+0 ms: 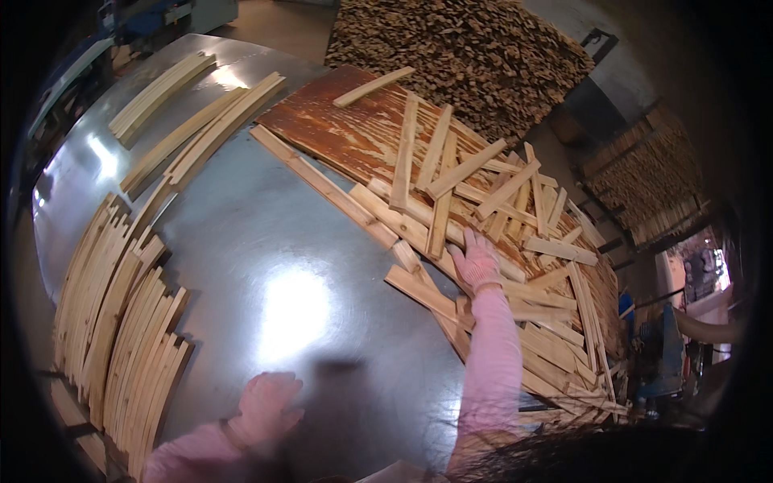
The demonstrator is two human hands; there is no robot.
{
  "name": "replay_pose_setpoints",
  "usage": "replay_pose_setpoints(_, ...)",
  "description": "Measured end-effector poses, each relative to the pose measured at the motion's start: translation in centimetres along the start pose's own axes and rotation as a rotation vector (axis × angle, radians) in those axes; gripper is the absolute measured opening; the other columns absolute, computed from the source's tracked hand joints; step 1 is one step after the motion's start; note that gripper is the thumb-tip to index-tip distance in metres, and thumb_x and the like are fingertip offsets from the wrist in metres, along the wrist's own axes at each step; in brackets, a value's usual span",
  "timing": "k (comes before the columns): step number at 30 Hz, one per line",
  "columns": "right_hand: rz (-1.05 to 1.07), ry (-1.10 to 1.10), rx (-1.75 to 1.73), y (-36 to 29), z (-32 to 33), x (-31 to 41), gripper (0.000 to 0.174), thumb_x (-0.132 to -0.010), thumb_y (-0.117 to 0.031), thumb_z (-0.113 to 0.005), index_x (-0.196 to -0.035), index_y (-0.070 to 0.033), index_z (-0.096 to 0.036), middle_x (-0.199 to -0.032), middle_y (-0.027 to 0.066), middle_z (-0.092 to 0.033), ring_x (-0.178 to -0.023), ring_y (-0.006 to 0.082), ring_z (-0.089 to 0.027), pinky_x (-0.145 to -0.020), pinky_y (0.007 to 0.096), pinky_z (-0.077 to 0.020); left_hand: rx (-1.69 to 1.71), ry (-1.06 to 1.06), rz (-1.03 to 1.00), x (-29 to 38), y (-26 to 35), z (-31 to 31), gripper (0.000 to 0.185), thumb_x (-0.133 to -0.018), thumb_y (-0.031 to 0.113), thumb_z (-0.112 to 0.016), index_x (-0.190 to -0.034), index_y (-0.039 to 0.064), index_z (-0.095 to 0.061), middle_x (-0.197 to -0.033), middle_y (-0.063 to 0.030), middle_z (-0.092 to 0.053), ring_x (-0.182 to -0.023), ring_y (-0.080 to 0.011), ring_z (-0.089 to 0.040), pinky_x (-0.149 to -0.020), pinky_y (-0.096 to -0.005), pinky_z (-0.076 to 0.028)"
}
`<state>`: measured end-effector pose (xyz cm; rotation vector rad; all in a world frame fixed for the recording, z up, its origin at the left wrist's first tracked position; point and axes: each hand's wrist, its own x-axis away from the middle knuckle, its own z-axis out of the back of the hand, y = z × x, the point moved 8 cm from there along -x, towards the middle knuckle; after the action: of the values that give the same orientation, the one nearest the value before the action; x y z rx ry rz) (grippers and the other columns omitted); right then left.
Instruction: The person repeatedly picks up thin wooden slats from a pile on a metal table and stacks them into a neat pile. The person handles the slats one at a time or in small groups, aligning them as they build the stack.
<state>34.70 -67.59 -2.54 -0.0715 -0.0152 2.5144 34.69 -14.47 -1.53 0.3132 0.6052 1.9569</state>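
Observation:
My right hand [477, 261], in a light pinkish glove, reaches out to a heap of loose wooden strips. Its thumb and fingers are spread over a long wooden strip [416, 208] at the heap's near side. No grip around a strip is visible. My left hand [269, 403], also gloved, is over the metal tabletop [241, 241] near the front, holding nothing, thumb apart from the fingers. Short wooden strips [468, 169] lie crisscrossed on a worn reddish-brown board [326, 108] beyond the right hand. One wooden strip [420, 293] juts from the heap onto the metal.
Wooden strips in rows [130, 338] line the table's left side. Several longer strips [163, 96] lie at the far left. Behind the board rises a large stack of wood pieces [453, 60]; another stack [646, 181] stands at right. Blue machinery [661, 356] is at the right edge.

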Motion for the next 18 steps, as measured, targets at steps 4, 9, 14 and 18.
replay_pose_setpoints(4, 0.014, -0.011, 0.021, -0.8, 1.3, 6.7, 0.069, -0.095, -0.05, -0.064, -0.15, -0.012, -0.05, -0.137, 0.0214, -0.06, -0.126, 0.0409, -0.055, -0.109, 0.0504, -0.0457, 0.101, 0.3, 0.118, -4.3, -4.6, 0.7, 0.058, -0.085, 0.026, -0.077, -0.135, 0.004, -0.057, -0.133, -0.0189, -0.061, -0.12, -0.0422, -0.058, -0.103, -0.0534, -0.045)
replay_pose_setpoints(9, 0.058, -0.2, 0.032, -3.8, 2.5, 20.1, 0.069, -0.089, -0.044, -0.073, -0.148, -0.013, -0.053, -0.133, 0.017, -0.058, -0.121, 0.0395, -0.053, -0.106, 0.0494, -0.0468, 0.204, 0.365, 0.635, -14.3, -9.8, 4.8, 0.088, -0.087, 0.045, -0.076, -0.155, 0.002, -0.04, -0.154, -0.0269, -0.044, -0.146, -0.0461, -0.036, -0.123, -0.0524, -0.026)
replay_pose_setpoints(14, 0.159, -0.238, -0.03, -3.0, 2.2, 33.2, 0.068, -0.084, -0.041, -0.075, -0.145, -0.016, -0.057, -0.133, 0.0128, -0.058, -0.122, 0.0359, -0.053, -0.105, 0.0507, -0.0463, -0.186, 0.29, 0.544, -14.3, -9.7, 3.5, 0.085, -0.084, 0.039, -0.079, -0.154, 0.005, -0.043, -0.156, -0.023, -0.043, -0.146, -0.0411, -0.039, -0.122, -0.0497, -0.031)
replay_pose_setpoints(18, 0.308, -0.335, -0.051, -3.5, 3.1, 40.4, 0.066, -0.084, -0.045, -0.075, -0.143, -0.018, -0.059, -0.13, 0.009, -0.062, -0.122, 0.0319, -0.055, -0.105, 0.054, -0.0448, -0.119, 0.245, 0.534, -6.6, -9.2, 1.6, 0.079, -0.084, 0.021, -0.078, -0.153, 0.003, -0.043, -0.155, -0.0253, -0.045, -0.143, -0.044, -0.044, -0.118, -0.0497, -0.039)
